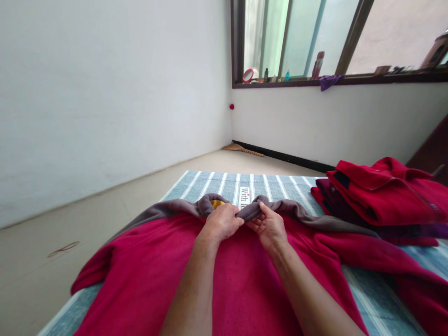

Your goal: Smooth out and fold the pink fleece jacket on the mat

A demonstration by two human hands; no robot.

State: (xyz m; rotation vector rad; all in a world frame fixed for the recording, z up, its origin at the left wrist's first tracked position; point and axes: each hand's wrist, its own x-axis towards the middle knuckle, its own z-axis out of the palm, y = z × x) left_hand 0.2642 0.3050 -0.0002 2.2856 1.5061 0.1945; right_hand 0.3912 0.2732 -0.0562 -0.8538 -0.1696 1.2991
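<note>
A crimson fleece jacket with grey shoulders lies spread out, its collar at the far end and its sleeves reaching out to both sides. My left hand is closed on the grey collar, left of its middle. Just to the right, my right hand pinches the same collar between thumb and fingers. A bit of yellow lining shows inside the collar beside my left hand. Under the jacket is a teal cloth with white stripes and printed lettering.
Folded red and dark purple garments are stacked at the right on the striped cloth. A brown brush or broom lies on the floor by the far wall. Bottles and a purple cloth are on the windowsill. A thin loop lies on the left floor.
</note>
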